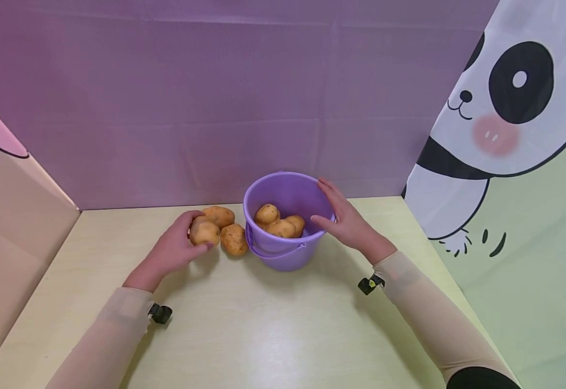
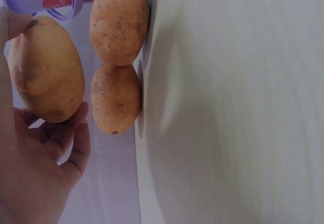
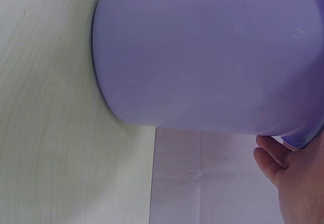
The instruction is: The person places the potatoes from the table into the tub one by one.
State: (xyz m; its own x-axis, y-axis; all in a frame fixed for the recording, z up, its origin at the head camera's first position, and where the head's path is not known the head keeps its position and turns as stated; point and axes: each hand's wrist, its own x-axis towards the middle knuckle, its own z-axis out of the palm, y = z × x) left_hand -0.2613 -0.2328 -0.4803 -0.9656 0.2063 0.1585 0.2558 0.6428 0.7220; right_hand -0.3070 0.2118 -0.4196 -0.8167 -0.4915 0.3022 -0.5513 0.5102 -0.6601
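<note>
Pale table (image 1: 244, 335), purple bucket (image 1: 283, 254) (red label unreadable), left hand (image 1: 171, 251) gripping potato (image 1: 204, 232)

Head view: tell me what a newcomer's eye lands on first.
The purple bucket in the middle of the table, with potatoes inside and the right hand at its rim. Just left of it lie three more potatoes; the left hand grips the nearest one. A big panda picture fills the right wall.
</note>
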